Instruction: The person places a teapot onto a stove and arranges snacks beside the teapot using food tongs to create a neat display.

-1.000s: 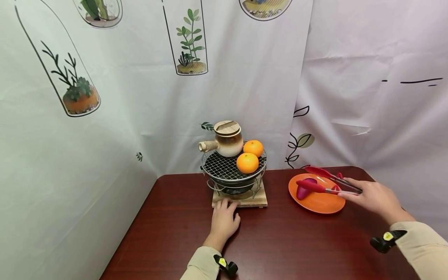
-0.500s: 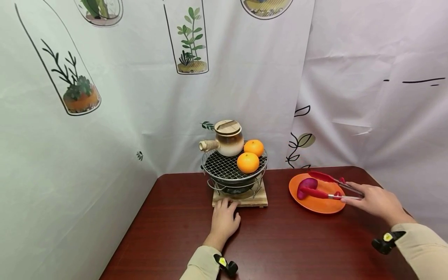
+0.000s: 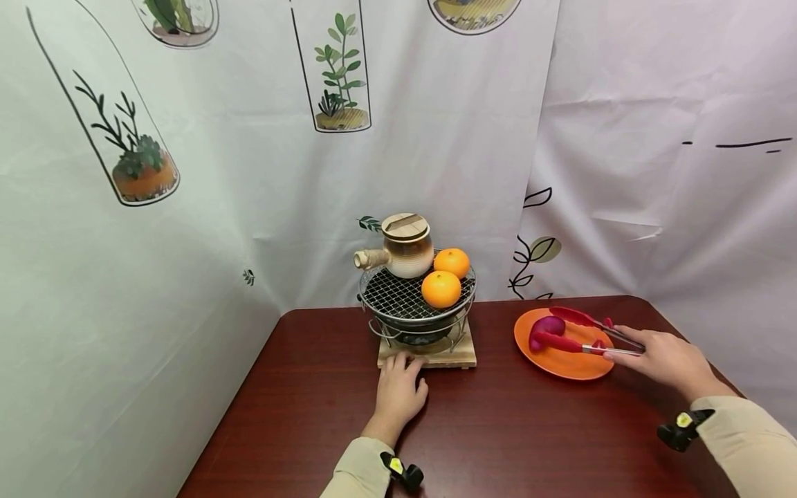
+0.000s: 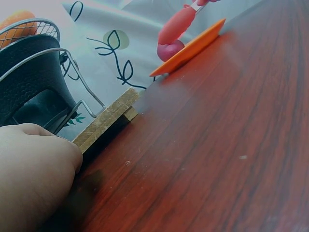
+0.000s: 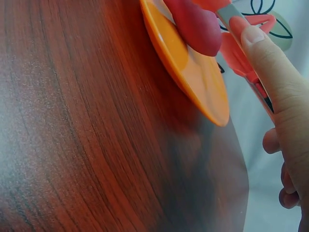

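My right hand (image 3: 672, 363) grips a pair of red-tipped tongs (image 3: 563, 344). Their spread heads lie on either side of a purple-red sweet potato (image 3: 549, 327), which is on an orange plate (image 3: 582, 366). From the right wrist, the sweet potato (image 5: 200, 31) shows partly cut off at the top, with thumb and fingers along the metal arms of the tongs. My left hand (image 3: 398, 394) rests its fingertips at the front edge of a wooden board (image 3: 459, 357), thumb apart from it. In the left wrist view, the left hand (image 4: 38, 174) hides part of that board.
On the board stands a small black stove (image 3: 423, 337) with a round wire grate (image 3: 392, 297). A lidded clay pot (image 3: 407, 259) and two oranges (image 3: 441, 290) sit on the grate. Printed cloth walls (image 3: 249, 173) border the dark red table (image 3: 498, 429) at back and left.
The tongs have come down and slightly right, their heads now lower around the sweet potato, which has shifted a little. My left hand stays at the board's edge.
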A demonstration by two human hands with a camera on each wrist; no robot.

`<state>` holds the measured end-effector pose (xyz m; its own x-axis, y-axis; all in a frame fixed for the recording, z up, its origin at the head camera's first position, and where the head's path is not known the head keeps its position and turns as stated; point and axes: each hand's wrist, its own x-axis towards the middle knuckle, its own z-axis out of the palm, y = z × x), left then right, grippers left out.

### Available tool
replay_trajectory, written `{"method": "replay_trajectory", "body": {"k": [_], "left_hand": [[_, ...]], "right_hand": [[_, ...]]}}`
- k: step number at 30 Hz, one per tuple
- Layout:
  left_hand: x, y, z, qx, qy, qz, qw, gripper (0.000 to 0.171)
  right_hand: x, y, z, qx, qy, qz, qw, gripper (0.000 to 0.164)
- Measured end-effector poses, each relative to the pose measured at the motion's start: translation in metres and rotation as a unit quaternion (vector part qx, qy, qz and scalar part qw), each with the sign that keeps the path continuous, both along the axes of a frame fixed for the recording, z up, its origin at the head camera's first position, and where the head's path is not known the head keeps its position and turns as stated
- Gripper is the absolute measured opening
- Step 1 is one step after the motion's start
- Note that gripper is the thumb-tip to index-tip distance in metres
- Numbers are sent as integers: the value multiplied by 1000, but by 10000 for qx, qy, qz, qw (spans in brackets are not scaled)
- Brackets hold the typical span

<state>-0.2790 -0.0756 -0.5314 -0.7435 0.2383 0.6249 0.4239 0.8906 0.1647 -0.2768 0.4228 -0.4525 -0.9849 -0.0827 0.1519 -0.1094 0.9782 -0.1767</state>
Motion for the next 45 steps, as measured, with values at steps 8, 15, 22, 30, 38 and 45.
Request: {"method": "replay_trajectory", "body": {"k": [8,15,22,30,38,45], "left_hand": [[0,-1,0,-3,-62,23,10000,34],[0,0,1,-44,-121,53,9999,34],[1,0,1,-14,-177,52,9998,33],[0,0,2,-45,-124,71,9999,33],[0,1,1,-57,-117,71,9999,34],[-1,0,-1,-48,-154,59,9999,34]], "right_hand": [[-1,-2,0,13,96,54,9999,97],[-3,-3,0,-39,-58,-15,10000,99],[-10,-3,-1,-149,-203,-15,9997,100],[-12,-6,0,-127,-238,-63,9996,101],[-8,-7,6,-107,-146,-71,9998,105],[-4,-1,3,-370,-267,-149,9988,100]]}}
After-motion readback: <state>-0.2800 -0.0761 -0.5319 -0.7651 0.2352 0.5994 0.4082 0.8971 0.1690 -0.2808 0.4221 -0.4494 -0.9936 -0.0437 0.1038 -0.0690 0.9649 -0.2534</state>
